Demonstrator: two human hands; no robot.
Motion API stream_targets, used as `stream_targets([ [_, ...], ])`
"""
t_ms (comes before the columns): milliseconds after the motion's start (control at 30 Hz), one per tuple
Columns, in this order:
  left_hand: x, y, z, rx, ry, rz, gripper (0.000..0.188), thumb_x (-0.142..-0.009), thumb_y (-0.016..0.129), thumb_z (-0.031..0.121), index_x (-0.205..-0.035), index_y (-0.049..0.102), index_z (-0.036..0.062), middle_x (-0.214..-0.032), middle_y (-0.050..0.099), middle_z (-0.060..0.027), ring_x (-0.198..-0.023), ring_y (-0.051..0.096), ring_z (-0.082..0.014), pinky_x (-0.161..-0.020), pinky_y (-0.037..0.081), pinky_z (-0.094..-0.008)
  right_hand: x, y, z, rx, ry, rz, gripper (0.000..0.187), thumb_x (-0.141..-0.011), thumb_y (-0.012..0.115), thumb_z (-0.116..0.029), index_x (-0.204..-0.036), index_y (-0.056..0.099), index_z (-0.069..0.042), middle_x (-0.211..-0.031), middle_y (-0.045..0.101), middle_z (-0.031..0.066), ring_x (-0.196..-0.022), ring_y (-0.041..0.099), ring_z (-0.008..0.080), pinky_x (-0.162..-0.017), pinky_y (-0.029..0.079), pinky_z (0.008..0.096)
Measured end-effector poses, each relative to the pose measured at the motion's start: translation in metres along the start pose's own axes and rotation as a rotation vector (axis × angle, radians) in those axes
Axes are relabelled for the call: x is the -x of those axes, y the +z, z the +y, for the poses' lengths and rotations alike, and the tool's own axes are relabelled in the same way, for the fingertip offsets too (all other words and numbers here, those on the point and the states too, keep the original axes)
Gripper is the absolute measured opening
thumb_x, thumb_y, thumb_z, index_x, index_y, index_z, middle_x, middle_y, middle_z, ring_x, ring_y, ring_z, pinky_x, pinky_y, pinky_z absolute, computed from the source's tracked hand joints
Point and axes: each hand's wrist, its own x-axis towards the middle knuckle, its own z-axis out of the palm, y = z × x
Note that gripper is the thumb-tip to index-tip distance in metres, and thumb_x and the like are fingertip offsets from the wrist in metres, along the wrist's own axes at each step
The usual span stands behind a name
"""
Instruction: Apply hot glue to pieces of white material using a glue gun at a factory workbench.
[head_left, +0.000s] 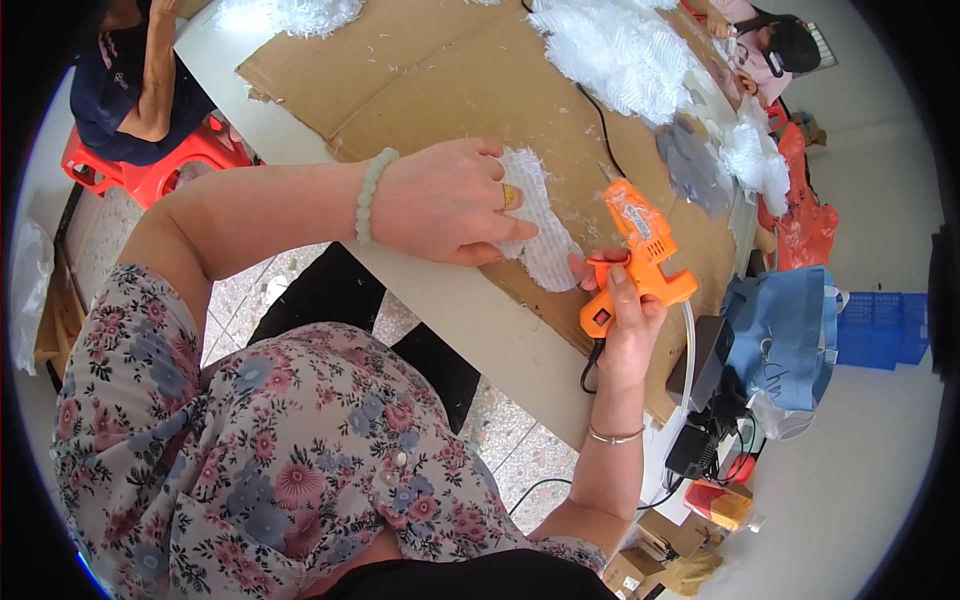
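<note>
An orange hot glue gun (640, 232) is gripped in my right hand (630, 315), its nozzle pointing up and away. A long pale glue stick (690, 350) trails from its back end, and wisps of white fluff cling to its body. My left hand (440, 200), wearing a bead bracelet and a ring, rests with fingers spread on a white ribbed piece of material (548, 235). That piece lies on the brown cardboard (420, 85); my fingers cover part of it. The gun's handle is just right of the piece.
White fluffy strips (620, 60) are heaped at the far side, beside grey pieces (695, 165). A black cord (600, 115) crosses the cardboard. A blue bag (785, 330) and black adapters (695, 448) are at right. Two other people sit nearby, one on a red stool (155, 180).
</note>
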Motion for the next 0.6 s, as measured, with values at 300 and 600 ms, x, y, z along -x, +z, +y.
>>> stream_targets([
  [300,-0.009,0.005,0.004,0.008,0.109,0.012,0.023,-0.075,0.066,0.026,-0.079,0.067,0.0041,-0.084,0.063,-0.0048,-0.081,0.056,-0.0204,-0.083,0.044,-0.0364,0.047,-0.034,-0.052,0.247,-0.041,-0.02,0.033,-0.085,0.063,-0.012,-0.113,0.055,0.003,-0.099,0.061,0.0124,-0.079,0.059,0.0183,-0.083,0.053,0.044],
  [600,-0.009,0.006,0.009,0.112,0.087,-0.078,0.039,-0.072,0.07,0.023,-0.1,0.062,-0.0023,-0.089,0.058,-0.0062,-0.088,0.054,-0.0215,-0.085,0.045,-0.0361,0.084,-0.05,-0.048,0.468,0.265,-0.031,0.029,-0.085,0.07,-0.013,-0.109,0.06,0.001,-0.09,0.062,0.0006,-0.072,0.05,0.0053,-0.064,0.041,0.0194],
])
